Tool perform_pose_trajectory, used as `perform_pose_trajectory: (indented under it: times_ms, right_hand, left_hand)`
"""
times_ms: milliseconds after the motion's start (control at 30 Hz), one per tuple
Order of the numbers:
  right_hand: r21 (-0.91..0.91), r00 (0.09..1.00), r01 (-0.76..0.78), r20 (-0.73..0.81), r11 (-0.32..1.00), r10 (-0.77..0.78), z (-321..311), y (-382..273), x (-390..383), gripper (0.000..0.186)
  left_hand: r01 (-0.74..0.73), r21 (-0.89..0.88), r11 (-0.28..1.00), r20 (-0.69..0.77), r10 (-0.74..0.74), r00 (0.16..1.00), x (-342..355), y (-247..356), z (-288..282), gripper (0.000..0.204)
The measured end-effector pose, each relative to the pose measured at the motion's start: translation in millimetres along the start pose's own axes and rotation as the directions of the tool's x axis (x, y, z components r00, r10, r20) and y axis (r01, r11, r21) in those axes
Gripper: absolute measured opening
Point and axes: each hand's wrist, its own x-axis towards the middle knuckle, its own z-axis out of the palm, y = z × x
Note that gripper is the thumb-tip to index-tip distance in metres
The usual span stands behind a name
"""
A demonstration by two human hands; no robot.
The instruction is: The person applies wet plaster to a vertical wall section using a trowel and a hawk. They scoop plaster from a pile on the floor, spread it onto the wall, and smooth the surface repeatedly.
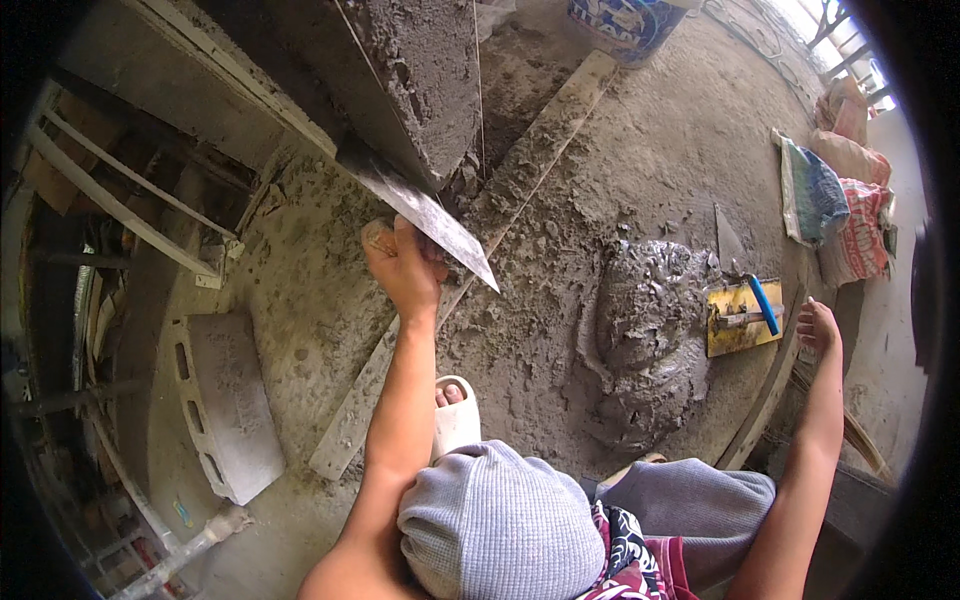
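Observation:
My left hand [405,265] grips a flat steel trowel [430,215] with a slanted end, its fingers curled behind the blade. The blade lies against the lower corner of a mortar-coated column [425,90], along whose edges thin strings run. My right hand [820,325] hangs apart from any tool, its fingers loosely bent and seemingly holding nothing. Just left of it, a yellow float [735,330] with a blue handle rests at the edge of a wet mortar heap [650,340]. Beside the float stands a pointed trowel [728,240], smeared with mortar.
A long wooden board [350,420] crosses the mortar-strewn floor diagonally below the column. To the left lies a hollow concrete block [235,410]. A bucket [625,25] is at the back, with sacks [855,210] along the right wall. My slippered foot [457,410] is near the board.

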Motion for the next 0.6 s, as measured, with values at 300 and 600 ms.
perform_pose_trajectory:
  times_ms: [300, 600]
  right_hand:
    - [-0.032, 1.0, -0.003, -0.012, 0.999, 0.002, -2.9, 0.7, -4.0, 0.041]
    - [-0.053, 1.0, 0.003, -0.021, 0.999, -0.004, -15.6, 13.4, 4.6, 0.045]
  left_hand:
    - [-0.115, 0.016, 0.993, 0.01, 0.115, 0.993, -3.2, 8.0, 9.7, 0.022]
    - [-0.102, -0.056, 0.993, 0.071, 0.106, 0.992, -0.2, 14.7, 10.8, 0.023]
